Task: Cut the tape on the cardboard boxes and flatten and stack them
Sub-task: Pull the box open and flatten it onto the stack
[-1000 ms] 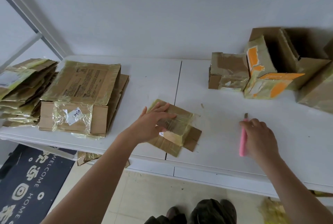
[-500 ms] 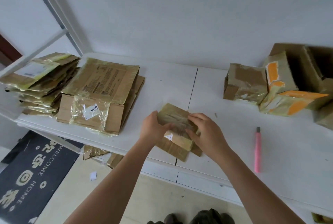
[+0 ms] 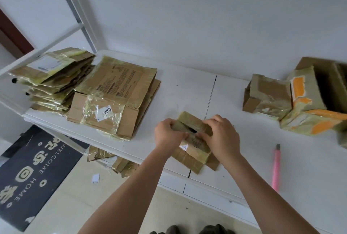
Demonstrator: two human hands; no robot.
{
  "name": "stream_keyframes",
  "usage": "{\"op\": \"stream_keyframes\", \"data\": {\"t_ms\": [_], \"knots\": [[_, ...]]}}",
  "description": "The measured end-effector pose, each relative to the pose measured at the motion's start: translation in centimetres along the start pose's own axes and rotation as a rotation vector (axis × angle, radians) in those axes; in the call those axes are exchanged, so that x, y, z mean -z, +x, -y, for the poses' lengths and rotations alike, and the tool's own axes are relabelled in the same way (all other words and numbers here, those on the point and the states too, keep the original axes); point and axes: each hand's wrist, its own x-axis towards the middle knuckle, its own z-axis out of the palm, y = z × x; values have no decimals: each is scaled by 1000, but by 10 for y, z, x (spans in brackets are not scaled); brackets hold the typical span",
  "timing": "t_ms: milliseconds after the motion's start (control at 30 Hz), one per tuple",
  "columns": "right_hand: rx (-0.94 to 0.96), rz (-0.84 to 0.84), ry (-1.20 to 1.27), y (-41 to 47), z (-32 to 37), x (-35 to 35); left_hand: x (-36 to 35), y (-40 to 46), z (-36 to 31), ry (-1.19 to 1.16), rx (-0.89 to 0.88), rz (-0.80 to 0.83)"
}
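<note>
A small taped cardboard box point(image 3: 191, 151) lies at the front middle of the white table point(image 3: 187, 90). My left hand point(image 3: 168, 134) grips its left side and my right hand point(image 3: 221, 136) grips its right side; a dark gap shows between its top flaps. A pink utility knife point(image 3: 276, 168) lies on the table to the right, apart from both hands. Two stacks of flattened boxes sit at the left: a nearer one point(image 3: 116, 94) and one at the far left point(image 3: 54, 77). Several unflattened boxes point(image 3: 270, 96) stand at the back right.
A white metal rack point(image 3: 75, 17) stands beside the table's left end. Cardboard scraps point(image 3: 110, 160) lie on the floor under the table edge, next to a dark welcome mat point(image 3: 32, 173). My shoes point(image 3: 189, 230) show at the bottom.
My right hand put down the pink knife and came across to the small box. Both hands now hold the box and its top flaps have parted. The view has shifted left.
</note>
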Motion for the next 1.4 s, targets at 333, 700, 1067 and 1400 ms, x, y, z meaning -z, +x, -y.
{"op": "stream_keyframes", "data": {"t_ms": [333,700,1067,1400], "knots": [[198,88,-276,7,3,14,2,-1,0,-21,-9,14],[80,-175,213,-4,-47,13,-7,2,-8,98,-165,113],[-88,203,433,-38,-69,-4,-7,2,-20,764,-697,498],[-157,218,444,-41,-58,9,-1,-6,-14,631,-830,284]]}}
